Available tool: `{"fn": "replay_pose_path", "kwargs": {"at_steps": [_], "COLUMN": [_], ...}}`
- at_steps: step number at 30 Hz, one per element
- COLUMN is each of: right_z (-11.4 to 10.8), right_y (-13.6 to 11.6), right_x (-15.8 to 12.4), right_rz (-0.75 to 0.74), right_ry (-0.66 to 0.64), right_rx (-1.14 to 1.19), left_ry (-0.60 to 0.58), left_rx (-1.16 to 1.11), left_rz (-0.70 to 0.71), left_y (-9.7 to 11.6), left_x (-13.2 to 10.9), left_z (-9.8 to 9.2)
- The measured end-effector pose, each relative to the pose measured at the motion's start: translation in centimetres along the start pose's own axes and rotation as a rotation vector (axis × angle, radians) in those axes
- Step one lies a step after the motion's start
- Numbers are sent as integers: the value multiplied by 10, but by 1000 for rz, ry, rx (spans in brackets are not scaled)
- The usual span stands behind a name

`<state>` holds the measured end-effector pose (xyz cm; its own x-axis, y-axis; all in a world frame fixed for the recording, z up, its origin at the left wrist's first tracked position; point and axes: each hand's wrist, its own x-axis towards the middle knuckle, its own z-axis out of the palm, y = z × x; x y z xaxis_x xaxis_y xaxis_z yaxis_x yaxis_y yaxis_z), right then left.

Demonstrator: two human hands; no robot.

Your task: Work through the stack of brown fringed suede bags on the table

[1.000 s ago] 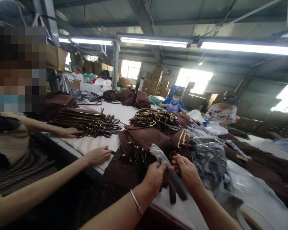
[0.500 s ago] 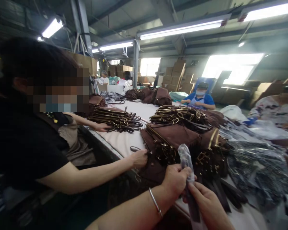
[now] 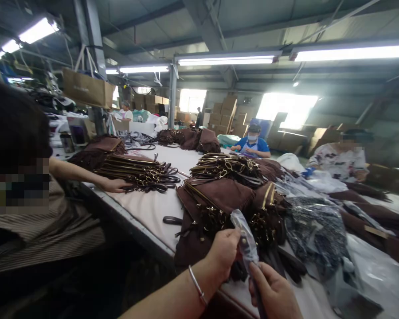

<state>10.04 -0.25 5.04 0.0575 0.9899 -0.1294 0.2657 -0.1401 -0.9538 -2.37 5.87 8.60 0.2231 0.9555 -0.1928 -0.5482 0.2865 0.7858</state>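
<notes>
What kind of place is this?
Probably a bag factory's packing room: piles of brown bags lie on a long table, cardboard boxes are stacked behind, and the left hand and right hand hold a plastic sleeve.

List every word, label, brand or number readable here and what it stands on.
Nothing legible.
Hanging brown paper bag, upper left: faint print, too blurred to read.
Stacked cardboard boxes at the back: too small to tell.
The clear plastic sleeve held by left hand and right hand: no label visible.
</notes>
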Motion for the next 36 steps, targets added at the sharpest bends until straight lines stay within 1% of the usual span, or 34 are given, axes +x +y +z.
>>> {"fn": "replay_pose_path", "kwargs": {"at_steps": [2, 4, 6, 8, 11, 13, 14, 15, 16, 18, 19, 20, 21, 23, 26, 29, 31, 34, 36], "right_z": [0, 3, 5, 7, 7, 6, 6, 5, 5, 5, 6, 7, 9, 12, 16, 20, 21, 24, 25], "right_y": [-1, -1, -1, -2, -3, -3, -3, -3, -2, -2, -2, -3, -4, -9, -19, -28, -29, -25, -20], "right_x": [-1, -2, -3, -4, -6, -8, -9, -10, -11, -11, -12, -12, -12, -13, -14, -17, -20, -26, -29], "right_rz": [-2, 17, 26, 24, 38, 56, 65, 69, 68, 42, 25, 7, -10, -37, -38, -12, 8, 32, 36], "right_ry": [27, 33, 11, 4, 13, 26, 27, 29, 31, 43, 50, 56, 61, 57, 42, 48, 52, 47, 59], "right_rx": [-32, -46, -50, -48, -23, 3, 12, 14, 9, -16, -34, -52, -69, -94, -88, -44, -19, 12, 31], "left_ry": [19, 72, 131, 161, 209, 248, 249, 219, 164, 34, -16, -41, -33, 28, 105, 90, 71, 72, 79], "left_rx": [-80, -174, -238, -250, -262, -286, -291, -287, -280, -280, -283, -283, -283, -277, -299, -366, -409, -448, -466], "left_rz": [-49, -51, 0, 59, 128, 155, 158, 147, 116, 8, -42, -79, -95, -82, -76, -106, -124, -128, -117], "left_y": [-3, -1, 5, 10, 15, 15, 14, 12, 9, 2, -2, -5, -7, -5, 10, 28, 36, 41, 41], "left_x": [3, 7, 15, 24, 36, 37, 35, 31, 25, 11, 5, 0, -2, 0, 16, 35, 44, 52, 52], "left_z": [3, 4, 4, 2, -5, -11, -13, -15, -16, -14, -11, -7, -3, 5, 12, 13, 11, 7, 3]}}
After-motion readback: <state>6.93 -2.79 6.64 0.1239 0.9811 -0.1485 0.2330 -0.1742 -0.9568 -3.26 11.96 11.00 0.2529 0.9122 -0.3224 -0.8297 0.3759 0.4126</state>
